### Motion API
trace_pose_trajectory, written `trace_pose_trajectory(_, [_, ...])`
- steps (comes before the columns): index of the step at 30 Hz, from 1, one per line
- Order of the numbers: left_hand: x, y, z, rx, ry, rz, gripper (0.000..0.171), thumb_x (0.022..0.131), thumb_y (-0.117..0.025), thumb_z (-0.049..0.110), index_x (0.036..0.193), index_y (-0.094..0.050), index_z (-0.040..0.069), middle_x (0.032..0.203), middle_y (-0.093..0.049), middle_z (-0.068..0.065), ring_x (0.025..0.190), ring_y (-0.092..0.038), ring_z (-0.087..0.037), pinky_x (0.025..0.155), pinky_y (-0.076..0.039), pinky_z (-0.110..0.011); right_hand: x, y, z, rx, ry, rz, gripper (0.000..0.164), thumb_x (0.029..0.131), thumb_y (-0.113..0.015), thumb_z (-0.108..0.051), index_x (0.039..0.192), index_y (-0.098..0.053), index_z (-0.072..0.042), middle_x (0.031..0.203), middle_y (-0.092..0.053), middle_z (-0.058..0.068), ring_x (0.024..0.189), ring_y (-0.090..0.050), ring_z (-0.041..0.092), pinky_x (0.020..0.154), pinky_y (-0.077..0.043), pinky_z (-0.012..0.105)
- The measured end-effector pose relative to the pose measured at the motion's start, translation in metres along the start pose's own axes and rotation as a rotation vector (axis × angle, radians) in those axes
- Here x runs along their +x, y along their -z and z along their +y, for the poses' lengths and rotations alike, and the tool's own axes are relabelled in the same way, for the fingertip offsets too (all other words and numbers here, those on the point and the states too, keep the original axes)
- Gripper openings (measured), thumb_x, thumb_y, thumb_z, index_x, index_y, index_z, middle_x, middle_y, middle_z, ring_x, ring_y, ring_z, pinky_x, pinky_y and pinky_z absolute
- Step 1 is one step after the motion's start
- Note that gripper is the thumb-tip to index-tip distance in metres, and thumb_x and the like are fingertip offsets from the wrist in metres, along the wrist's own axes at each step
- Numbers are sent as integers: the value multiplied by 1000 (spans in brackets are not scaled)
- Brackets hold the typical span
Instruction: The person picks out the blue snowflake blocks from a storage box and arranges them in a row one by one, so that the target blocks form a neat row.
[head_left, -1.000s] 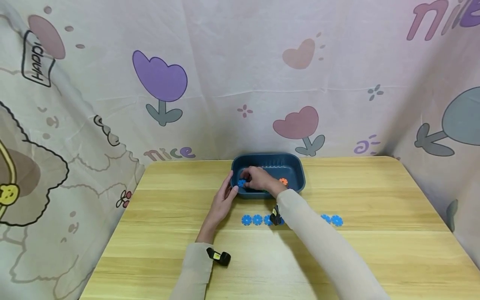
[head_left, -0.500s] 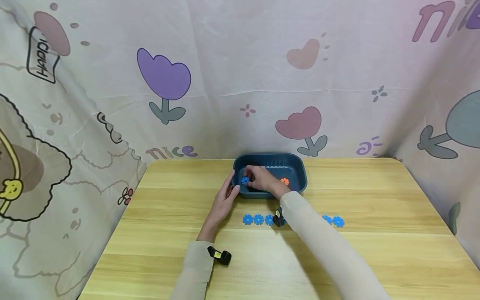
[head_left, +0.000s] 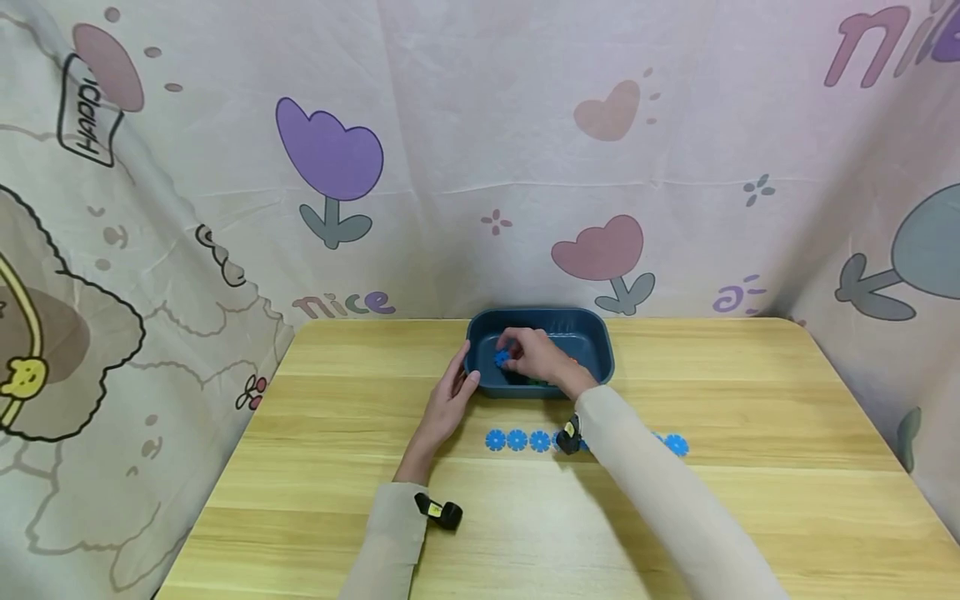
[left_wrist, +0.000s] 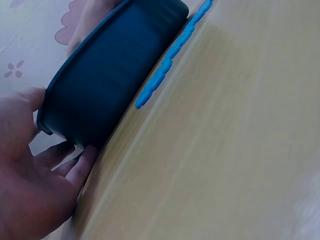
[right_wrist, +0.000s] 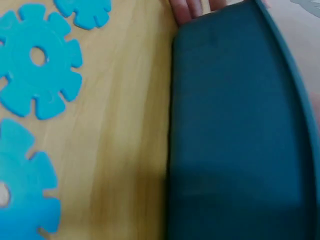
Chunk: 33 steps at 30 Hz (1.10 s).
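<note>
A dark blue plastic basin stands near the table's far edge. Inside it, my right hand pinches a blue snowflake disc between thumb and fingers. My left hand rests against the basin's left end; in the left wrist view the thumb touches the rim and the other fingers lie loosely along the lower wall. Nearer to me, a row of blue snowflake discs lies flat on the table, partly hidden by my right wrist. The right wrist view shows notched discs with centre holes.
Bits of green and orange show in the basin around my right hand. The wooden table reaches back to a patterned cloth. A black camera sits on my left wrist.
My right hand has moved a little to the right within the basin, carrying the blue snowflake disc from its left end. The left hand stays on the basin.
</note>
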<state>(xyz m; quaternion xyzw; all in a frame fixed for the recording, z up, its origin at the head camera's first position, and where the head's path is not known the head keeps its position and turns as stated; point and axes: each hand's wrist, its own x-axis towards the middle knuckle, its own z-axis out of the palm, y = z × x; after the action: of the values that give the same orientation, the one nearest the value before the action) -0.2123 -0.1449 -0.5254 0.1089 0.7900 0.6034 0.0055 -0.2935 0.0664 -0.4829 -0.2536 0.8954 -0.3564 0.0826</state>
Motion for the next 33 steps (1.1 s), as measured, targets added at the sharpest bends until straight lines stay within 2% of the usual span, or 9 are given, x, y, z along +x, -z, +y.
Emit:
trace_pose_trajectory(7, [0, -1, -1, 12, 0, -1, 59, 110, -48, 35, 165, -26, 27, 173, -23, -5, 159, -26, -30, 128, -28, -48, -15, 11, -1, 99, -12, 66, 26, 94, -75, -9, 120, -71, -11, 98, -73, 6, 85, -69, 15, 81, -63, 33])
trace_pose_trajectory(14, [-11, 5, 40, 4, 38, -40, 60, 111, -48, 23, 165, -24, 12, 173, -20, -14, 159, -24, -35, 128, -27, -49, -29, 18, -2, 166, -6, 124, 25, 96, -72, -6, 120, -71, -13, 98, -74, 5, 86, -73, 16, 83, -65, 34])
trace_pose_trajectory(19, [-12, 4, 41, 13, 40, -37, 61, 111, -48, 23, 165, -24, 12, 173, -20, -15, 159, -24, -36, 127, -28, -49, -39, 22, -2, 232, -6, 164, 24, 96, -72, -4, 119, -70, -12, 98, -73, 8, 87, -76, 17, 81, -66, 33])
trace_pose_trajectory(26, [-12, 4, 41, 24, 29, -35, 61, 111, -48, 23, 165, -24, 12, 173, -20, -14, 159, -24, -35, 128, -27, -48, -58, 31, -4, 239, -5, 231, 31, 93, -73, -1, 122, -70, -11, 101, -70, 10, 90, -76, 19, 87, -64, 37])
trace_pose_trajectory(33, [-12, 4, 39, 27, 18, -30, 61, 111, -48, 22, 165, -24, 10, 173, -20, -15, 159, -24, -36, 127, -28, -50, -78, 40, -2, 217, 11, 283, 29, 92, -75, -4, 121, -71, -10, 100, -71, 11, 85, -73, 18, 79, -62, 25])
